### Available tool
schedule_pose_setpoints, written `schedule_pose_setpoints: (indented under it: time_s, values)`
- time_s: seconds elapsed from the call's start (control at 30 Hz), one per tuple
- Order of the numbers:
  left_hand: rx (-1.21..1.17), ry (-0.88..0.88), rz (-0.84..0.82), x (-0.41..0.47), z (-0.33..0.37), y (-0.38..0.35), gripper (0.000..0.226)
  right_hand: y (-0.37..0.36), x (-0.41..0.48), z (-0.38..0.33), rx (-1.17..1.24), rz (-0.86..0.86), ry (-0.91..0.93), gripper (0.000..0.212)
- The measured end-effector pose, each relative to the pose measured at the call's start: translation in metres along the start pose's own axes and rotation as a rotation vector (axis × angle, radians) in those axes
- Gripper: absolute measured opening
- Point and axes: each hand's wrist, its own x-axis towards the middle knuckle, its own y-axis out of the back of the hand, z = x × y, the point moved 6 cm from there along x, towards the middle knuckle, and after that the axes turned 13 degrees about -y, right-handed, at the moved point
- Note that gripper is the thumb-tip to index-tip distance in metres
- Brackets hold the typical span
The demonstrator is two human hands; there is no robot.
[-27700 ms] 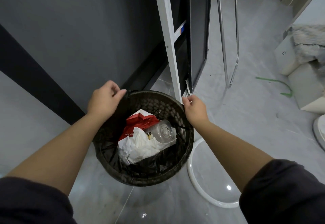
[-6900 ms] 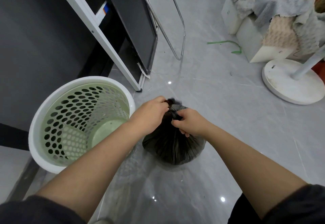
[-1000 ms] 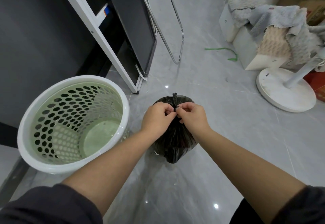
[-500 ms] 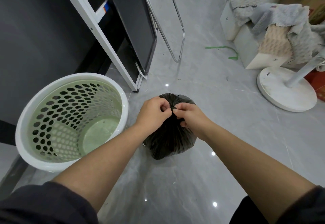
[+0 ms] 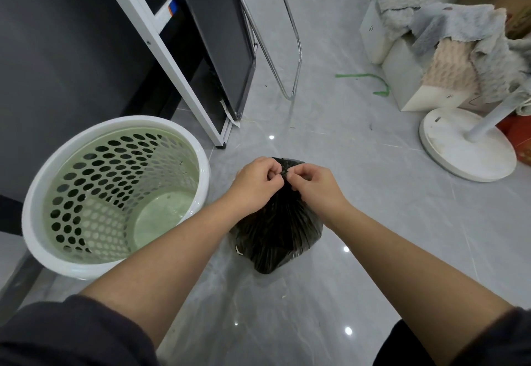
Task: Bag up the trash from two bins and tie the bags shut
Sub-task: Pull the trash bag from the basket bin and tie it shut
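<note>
One black bag (image 5: 275,230), one bin (image 5: 115,193); left hand (image 5: 255,181) and right hand (image 5: 316,184) both pinch the bag's neck just beneath them.

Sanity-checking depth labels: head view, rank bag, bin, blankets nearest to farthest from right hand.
1. bag, its top pinched by right hand.
2. bin, left of the bag.
3. blankets, far right, on boxes.

Black glossy trash bag (image 5: 275,236), pale green bin (image 5: 115,193) with white rim and oval-hole pattern, grey marbled floor (image 5: 359,141), green strip (image 5: 370,78), white round base (image 5: 465,147), grey fuzzy cloths (image 5: 448,21), dark sleeves (image 5: 71,334).
</note>
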Motion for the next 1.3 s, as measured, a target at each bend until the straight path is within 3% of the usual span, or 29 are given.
schedule_pose_setpoints:
  time_s: [0.23, 0.57, 0.73, 0.97, 1.03, 1.17, 1.3]
  values:
    - [-0.008, 0.015, 0.037, 0.005, 0.000, 0.007, 0.011, -0.004, 0.004, 0.004, -0.062, 0.007, -0.021, 0.015]
    - [0.086, -0.030, 0.083, 0.003, 0.000, 0.011, 0.007, -0.011, 0.009, 0.019, 0.170, -0.242, -0.230, 0.012]
    - [0.213, -0.108, 0.033, -0.001, -0.001, 0.008, 0.010, -0.010, 0.011, 0.031, 0.225, -0.139, -0.296, 0.009]
    - [0.306, -0.025, -0.025, -0.005, -0.013, -0.005, 0.011, -0.012, 0.011, 0.041, 0.141, -0.099, -0.321, 0.005]
    - [0.314, 0.000, -0.028, -0.004, -0.013, -0.007, 0.012, -0.008, 0.015, 0.038, 0.069, -0.074, -0.249, 0.003]
    - [0.323, -0.026, -0.060, -0.002, -0.011, -0.011, 0.009, -0.010, 0.019, 0.037, -0.396, -0.064, 0.001, 0.032]
    - [0.332, -0.104, -0.086, -0.003, -0.004, -0.006, 0.006, -0.016, 0.018, 0.032, -0.651, 0.049, 0.148, 0.021]
